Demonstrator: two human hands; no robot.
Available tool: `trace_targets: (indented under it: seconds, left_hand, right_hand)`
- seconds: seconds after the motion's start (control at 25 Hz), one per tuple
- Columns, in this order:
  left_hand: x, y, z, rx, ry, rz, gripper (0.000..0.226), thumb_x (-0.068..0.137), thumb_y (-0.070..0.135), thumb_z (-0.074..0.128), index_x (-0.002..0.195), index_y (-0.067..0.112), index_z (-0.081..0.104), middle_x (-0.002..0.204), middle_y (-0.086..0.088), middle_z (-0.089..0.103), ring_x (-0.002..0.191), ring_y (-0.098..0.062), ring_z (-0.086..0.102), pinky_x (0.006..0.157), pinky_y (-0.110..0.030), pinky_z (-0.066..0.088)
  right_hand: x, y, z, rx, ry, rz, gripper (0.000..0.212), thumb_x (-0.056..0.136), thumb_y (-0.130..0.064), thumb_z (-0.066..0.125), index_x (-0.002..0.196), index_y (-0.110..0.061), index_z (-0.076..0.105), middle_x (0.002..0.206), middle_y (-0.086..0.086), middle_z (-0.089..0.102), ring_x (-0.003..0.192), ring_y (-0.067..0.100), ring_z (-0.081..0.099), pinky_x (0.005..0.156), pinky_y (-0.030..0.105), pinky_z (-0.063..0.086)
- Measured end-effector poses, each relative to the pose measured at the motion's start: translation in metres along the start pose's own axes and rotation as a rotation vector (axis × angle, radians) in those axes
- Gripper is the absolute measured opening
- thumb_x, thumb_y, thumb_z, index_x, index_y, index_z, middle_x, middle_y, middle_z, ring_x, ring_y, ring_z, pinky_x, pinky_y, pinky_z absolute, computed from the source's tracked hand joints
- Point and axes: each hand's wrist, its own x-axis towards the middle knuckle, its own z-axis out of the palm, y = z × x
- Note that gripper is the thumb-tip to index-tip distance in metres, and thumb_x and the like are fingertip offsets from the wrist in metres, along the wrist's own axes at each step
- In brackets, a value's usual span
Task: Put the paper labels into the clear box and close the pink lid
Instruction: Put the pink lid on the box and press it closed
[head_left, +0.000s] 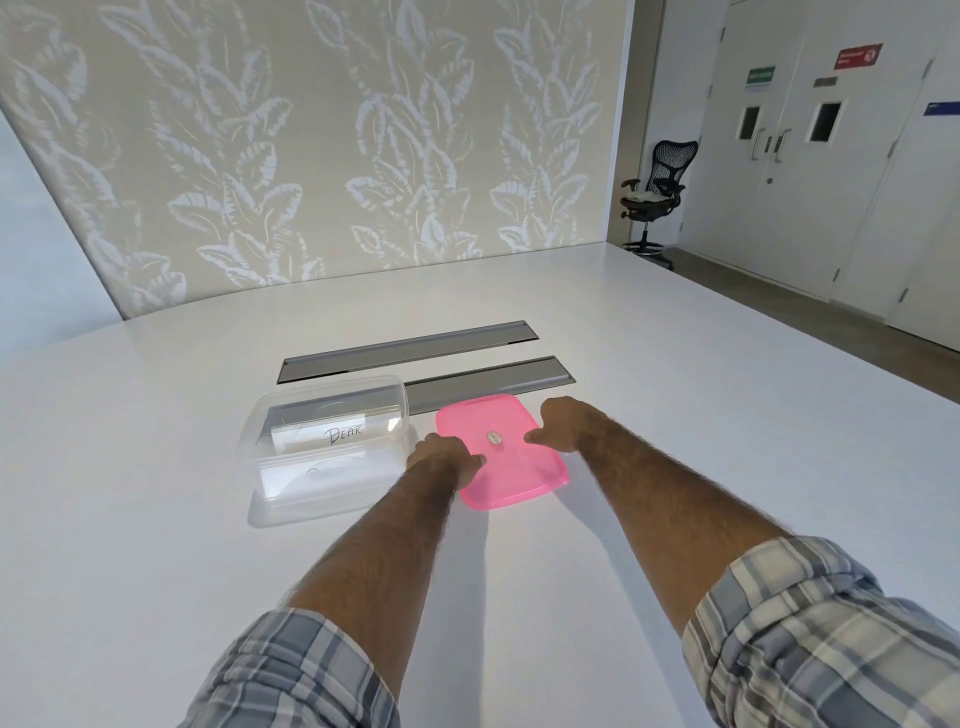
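Paper labels (332, 434) lay inside the clear box (291, 415), one of them with handwritten letters, on the white table (156, 519). At three o'clock from the box, just beside it, the pink lid (511, 473) lay flat. The left hand (447, 460) pinched the lid's nine o'clock edge, thumb on top and fingers curled close together. The right hand (563, 426) pinched the three o'clock edge in the same way, its fingers mostly hidden. Both forearms were stretched forward with low wrists. To close well, I judged the lid should be lifted level, carried toward nine o'clock, matched to the box corners, then pressed around the rim.
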Motion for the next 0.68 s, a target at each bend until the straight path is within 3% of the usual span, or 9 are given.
trace_targets:
  seconds: [0.28,0.52,0.6,0.68]
  left_hand:
    - [0.009,0.005,0.003,-0.171,0.028,-0.087,0.054,0.098,0.048,0.046,0.138,0.012,0.054,0.139,-0.012,0.054,0.125,-0.032,0.054,0.100,-0.039,0.048]
    - [0.013,0.014,0.003,-0.379,0.009,-0.179,0.045,0.096,0.022,0.046,0.137,0.005,0.050,0.142,-0.014,0.050,0.130,-0.031,0.049,0.106,-0.038,0.044]
    - [0.016,0.015,0.001,-0.521,0.018,-0.198,0.043,0.095,0.017,0.047,0.135,0.002,0.050,0.137,-0.016,0.055,0.124,-0.032,0.056,0.104,-0.038,0.048]
    - [0.021,0.016,0.001,-0.759,0.035,-0.196,0.039,0.094,0.007,0.049,0.132,-0.002,0.051,0.123,-0.018,0.062,0.108,-0.034,0.065,0.092,-0.038,0.054]
  right_hand:
    - [0.006,0.000,0.018,0.214,-0.083,0.142,0.052,0.087,-0.042,0.069,0.121,-0.004,0.057,0.125,0.012,0.063,0.112,0.030,0.061,0.082,0.032,0.045]
    - [0.000,-0.005,0.024,0.352,-0.027,0.222,0.046,0.087,-0.031,0.071,0.120,-0.002,0.059,0.124,0.014,0.064,0.112,0.030,0.062,0.082,0.032,0.047]
    - [-0.001,-0.004,0.024,0.392,-0.004,0.257,0.037,0.086,-0.025,0.070,0.114,-0.002,0.062,0.120,0.014,0.066,0.108,0.030,0.064,0.076,0.029,0.047]
    - [-0.002,-0.004,0.024,0.451,0.005,0.301,0.033,0.085,-0.022,0.068,0.111,-0.002,0.063,0.116,0.014,0.067,0.104,0.030,0.066,0.077,0.030,0.052]
